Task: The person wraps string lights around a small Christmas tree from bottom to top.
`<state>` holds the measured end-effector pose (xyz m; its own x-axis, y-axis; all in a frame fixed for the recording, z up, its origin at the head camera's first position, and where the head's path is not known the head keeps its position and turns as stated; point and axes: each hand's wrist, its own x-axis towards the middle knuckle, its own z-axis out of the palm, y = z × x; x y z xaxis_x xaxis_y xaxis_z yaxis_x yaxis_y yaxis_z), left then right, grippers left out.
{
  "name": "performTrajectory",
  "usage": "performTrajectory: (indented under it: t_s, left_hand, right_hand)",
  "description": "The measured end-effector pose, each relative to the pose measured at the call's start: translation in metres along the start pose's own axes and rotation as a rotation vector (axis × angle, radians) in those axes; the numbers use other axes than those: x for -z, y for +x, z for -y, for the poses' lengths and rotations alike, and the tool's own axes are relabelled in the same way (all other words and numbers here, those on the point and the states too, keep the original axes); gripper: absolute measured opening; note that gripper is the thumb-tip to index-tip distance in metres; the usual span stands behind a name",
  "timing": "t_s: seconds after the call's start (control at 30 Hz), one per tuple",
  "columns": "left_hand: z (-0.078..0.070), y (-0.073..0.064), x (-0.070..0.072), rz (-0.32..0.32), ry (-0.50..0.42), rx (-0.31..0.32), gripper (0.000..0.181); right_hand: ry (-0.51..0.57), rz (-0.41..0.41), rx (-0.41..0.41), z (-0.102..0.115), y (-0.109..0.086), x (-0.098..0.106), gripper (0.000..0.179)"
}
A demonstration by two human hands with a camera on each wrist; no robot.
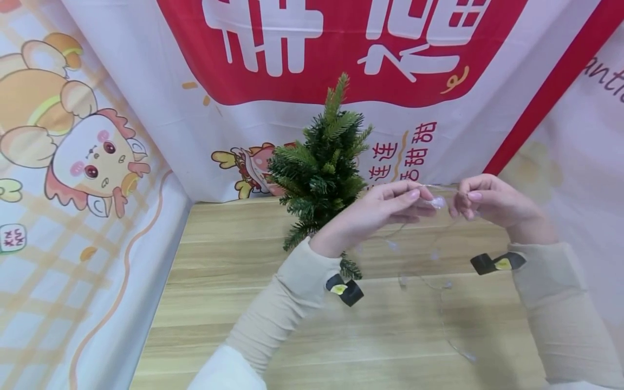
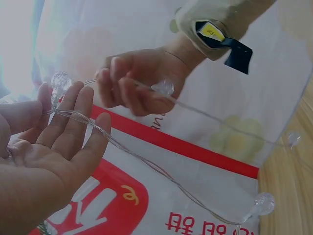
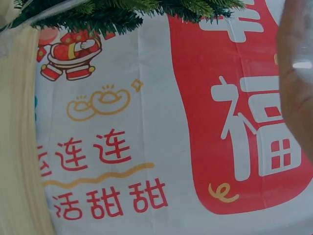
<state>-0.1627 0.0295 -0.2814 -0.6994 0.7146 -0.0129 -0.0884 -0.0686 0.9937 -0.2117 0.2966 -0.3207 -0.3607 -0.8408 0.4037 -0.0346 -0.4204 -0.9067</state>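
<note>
My left hand (image 1: pixel 397 203) pinches a clear string of lights (image 1: pixel 437 202) between thumb and fingers, just in front of the small artificial Christmas tree (image 1: pixel 322 168). Close by on the right, my right hand (image 1: pixel 492 199) holds another stretch of the same wire in curled fingers. The left wrist view shows one round clear bulb (image 2: pixel 61 80) standing up at the left fingertips. From that hand a doubled wire sags across to a second bulb (image 2: pixel 264 203). Below both hands, the rest of the string dangles over the table in loose loops.
The wood-grain table (image 1: pixel 219 281) carries the tree near its back edge. Behind stands a white and red printed cloth (image 1: pixel 341 54); a cartoon-patterned cloth (image 1: pixel 88 162) hangs at the left, a pale one (image 1: pixel 580 179) at the right.
</note>
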Motion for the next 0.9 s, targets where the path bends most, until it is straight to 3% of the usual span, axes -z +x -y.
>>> performTrajectory:
  t_s: [0.4, 0.53, 0.7, 0.9]
  left_hand:
    - [-0.015, -0.025, 0.014, -0.06, -0.11, -0.093, 0.027]
    - [-0.015, -0.034, 0.023, -0.07, -0.15, -0.137, 0.023]
    - [-0.013, -0.043, 0.035, -0.111, -0.255, -0.188, 0.031]
    - [-0.014, -0.05, 0.043, -0.173, -0.24, -0.166, 0.027]
  right_hand:
    - [0.135, 0.111, 0.135, 0.0, 0.009, -0.008, 0.031]
    - [0.196, 0.087, 0.169, 0.002, 0.011, -0.009, 0.033]
    - [0.253, -0.008, 0.197, 0.01, 0.011, -0.012, 0.036]
    - [0.299, -0.017, 0.228, 0.024, 0.023, -0.021, 0.037]
